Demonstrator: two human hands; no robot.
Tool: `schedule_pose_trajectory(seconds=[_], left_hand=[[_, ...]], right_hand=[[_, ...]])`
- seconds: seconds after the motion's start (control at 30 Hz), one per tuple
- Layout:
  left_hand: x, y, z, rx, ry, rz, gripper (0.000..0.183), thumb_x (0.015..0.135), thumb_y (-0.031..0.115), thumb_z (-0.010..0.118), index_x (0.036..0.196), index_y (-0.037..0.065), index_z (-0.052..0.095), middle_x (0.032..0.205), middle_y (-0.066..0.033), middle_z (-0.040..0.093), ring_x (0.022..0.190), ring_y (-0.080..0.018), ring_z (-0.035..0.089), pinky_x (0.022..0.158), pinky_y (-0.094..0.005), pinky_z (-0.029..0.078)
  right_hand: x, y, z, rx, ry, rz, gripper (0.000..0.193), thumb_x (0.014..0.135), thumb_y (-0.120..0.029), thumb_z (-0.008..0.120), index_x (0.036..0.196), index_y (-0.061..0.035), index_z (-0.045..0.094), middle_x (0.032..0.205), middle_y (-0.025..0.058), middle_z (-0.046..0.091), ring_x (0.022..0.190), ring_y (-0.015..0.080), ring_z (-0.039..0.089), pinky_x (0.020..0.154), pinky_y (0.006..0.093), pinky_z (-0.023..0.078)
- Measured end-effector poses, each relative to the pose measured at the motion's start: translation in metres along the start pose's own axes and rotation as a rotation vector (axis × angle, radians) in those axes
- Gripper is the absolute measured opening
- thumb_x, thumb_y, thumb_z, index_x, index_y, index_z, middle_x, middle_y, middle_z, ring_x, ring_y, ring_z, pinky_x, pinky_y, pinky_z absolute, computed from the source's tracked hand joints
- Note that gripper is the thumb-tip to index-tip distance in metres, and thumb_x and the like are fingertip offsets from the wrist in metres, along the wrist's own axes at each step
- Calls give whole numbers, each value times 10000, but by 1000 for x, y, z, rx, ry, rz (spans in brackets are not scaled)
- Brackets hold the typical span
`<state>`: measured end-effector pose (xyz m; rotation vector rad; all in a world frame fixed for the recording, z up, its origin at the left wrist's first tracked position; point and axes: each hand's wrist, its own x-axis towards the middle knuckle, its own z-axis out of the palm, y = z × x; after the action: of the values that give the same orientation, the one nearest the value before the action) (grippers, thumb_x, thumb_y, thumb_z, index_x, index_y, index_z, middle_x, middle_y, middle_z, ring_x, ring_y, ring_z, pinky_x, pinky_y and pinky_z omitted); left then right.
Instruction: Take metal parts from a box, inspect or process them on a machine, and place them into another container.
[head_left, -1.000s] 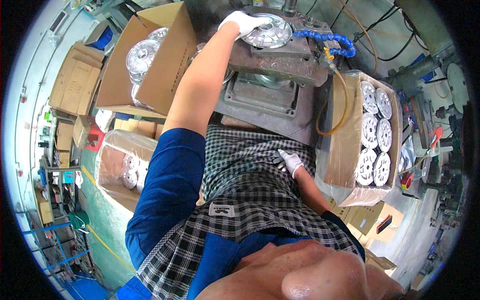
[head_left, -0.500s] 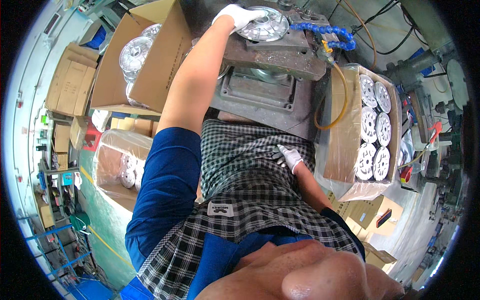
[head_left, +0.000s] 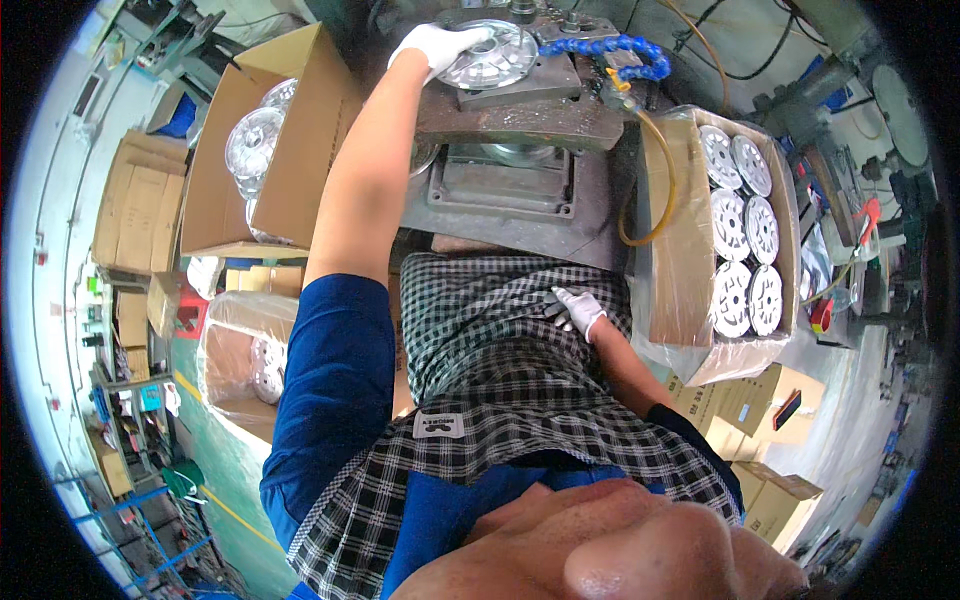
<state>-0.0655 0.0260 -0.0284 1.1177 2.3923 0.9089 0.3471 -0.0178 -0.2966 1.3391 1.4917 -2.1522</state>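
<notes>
My left hand [head_left: 440, 48], in a white glove, reaches forward to the machine. Its fingers are closed on the left side of a shiny round metal disc [head_left: 505, 62] with a spoked pattern. The disc is over a metal block [head_left: 525, 88] on the machine bed, its right edge close to a blue segmented hose [head_left: 600, 45]. Whether the disc touches the block I cannot tell. My right hand [head_left: 580, 308], also gloved, rests on the checked apron [head_left: 470, 310] over my lap, fingers stretched out and holding nothing.
To the left, a tall open cardboard box [head_left: 310, 150] holds several metal discs. Below it stands a plastic-lined box [head_left: 225, 345] with more discs. On the right, another lined box [head_left: 675, 230] has discs stacked in rows. A yellow hose [head_left: 668, 190] loops beside it.
The whole view has shifted a little, so the machine appears further left. My left hand still grips the disc above the block, and my right hand stays on my lap.
</notes>
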Motion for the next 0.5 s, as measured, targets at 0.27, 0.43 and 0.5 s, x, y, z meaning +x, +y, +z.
schedule_pose_trajectory(seconds=[0.27,0.43,0.5], left_hand=[[-3,9,0,19,-19,-24,764,685,552,701,1067,-103,606,983,-160,652,851,-180,610,758,-299,469],[4,0,0,-36,-30,-43,791,684,536,715,1127,-104,570,1059,-166,633,900,-183,606,811,-293,464],[0,3,-1,-13,-14,-18,820,670,583,691,1105,-103,584,1067,-183,632,939,-215,607,831,-302,456]], right_hand=[[2,7,-4,9,-4,-43,349,947,-359,453,1021,-64,625,836,89,678,516,134,551,415,252,427],[0,7,-4,11,-3,-62,350,945,-365,458,1020,-66,626,834,88,677,520,134,551,424,251,429],[-3,6,-4,35,7,-52,355,944,-372,461,1013,-68,630,824,82,676,522,133,554,433,249,431]])
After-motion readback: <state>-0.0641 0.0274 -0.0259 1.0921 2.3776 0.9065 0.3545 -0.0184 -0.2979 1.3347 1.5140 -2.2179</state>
